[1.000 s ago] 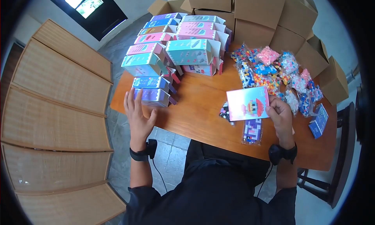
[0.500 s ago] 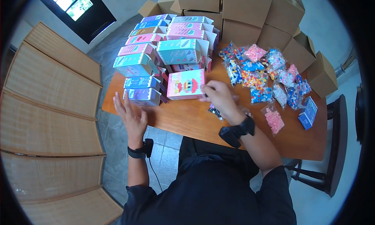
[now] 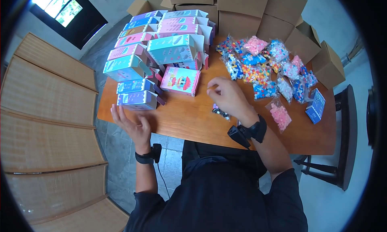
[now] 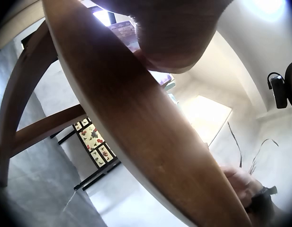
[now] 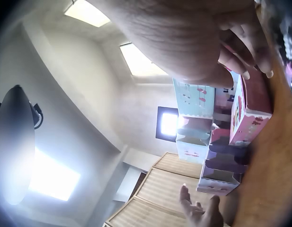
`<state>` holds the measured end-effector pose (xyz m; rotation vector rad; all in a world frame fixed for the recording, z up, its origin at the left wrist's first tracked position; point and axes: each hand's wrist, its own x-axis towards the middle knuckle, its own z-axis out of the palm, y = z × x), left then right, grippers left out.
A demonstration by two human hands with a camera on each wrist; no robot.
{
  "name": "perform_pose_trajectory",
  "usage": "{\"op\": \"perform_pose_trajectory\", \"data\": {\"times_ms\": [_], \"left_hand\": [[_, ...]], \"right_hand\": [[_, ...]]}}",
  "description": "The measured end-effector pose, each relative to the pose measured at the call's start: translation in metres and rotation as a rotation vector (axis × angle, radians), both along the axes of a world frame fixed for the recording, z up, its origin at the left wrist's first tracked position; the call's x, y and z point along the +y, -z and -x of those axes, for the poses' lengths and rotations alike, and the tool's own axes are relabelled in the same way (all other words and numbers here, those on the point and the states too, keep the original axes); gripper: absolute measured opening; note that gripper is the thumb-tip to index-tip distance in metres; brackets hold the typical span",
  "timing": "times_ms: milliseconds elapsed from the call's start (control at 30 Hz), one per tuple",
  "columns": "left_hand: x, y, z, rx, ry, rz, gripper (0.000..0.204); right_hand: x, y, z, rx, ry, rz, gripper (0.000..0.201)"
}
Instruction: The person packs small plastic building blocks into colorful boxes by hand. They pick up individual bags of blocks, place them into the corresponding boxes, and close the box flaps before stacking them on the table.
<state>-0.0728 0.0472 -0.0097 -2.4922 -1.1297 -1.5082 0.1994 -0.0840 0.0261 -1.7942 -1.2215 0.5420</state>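
Note:
My right hand (image 3: 230, 97) hovers over the middle of the table, fingers loosely curled around nothing. To its left, a pink picture box (image 3: 180, 81) with a red-roofed design lies flat; in the right wrist view this pink box (image 5: 252, 111) sits beyond my fingertips. Below the hand, partly covered by it, is a small bag of dark and purple pieces (image 3: 220, 112). At the table's left front edge, my left hand (image 3: 135, 126) is raised with fingers spread, empty, close to a purple carton (image 3: 137, 100).
Several open-ended cartons (image 3: 171, 48) stand in rows at the left back. Clear bags of colourful beads (image 3: 258, 72) are heaped at the right, with a pink bag (image 3: 280, 116) nearer me and a blue box (image 3: 315, 106) beyond. Cardboard boxes (image 3: 240, 28) line the back.
My right hand has carried the pink picture box from the right to beside the cartons, let it go and drawn back slightly. My left hand has stayed near the purple carton.

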Motion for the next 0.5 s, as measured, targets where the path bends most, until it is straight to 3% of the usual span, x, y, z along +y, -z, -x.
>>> {"op": "perform_pose_trajectory", "data": {"times_ms": [233, 367, 500], "left_hand": [[-0.009, -0.007, -0.001, 0.019, 0.002, -0.024, 0.062], [-0.025, -0.009, -0.007, 0.091, 0.105, -0.143, 0.057], [-0.042, -0.016, -0.021, 0.071, 0.231, -0.129, 0.053]], "right_hand": [[0.032, -0.034, -0.022, -0.366, 0.318, -0.371, 0.041], [0.051, -0.045, -0.02, -0.31, 0.285, -0.085, 0.044], [0.069, -0.028, -0.023, -0.245, 0.344, -0.228, 0.03]]}}
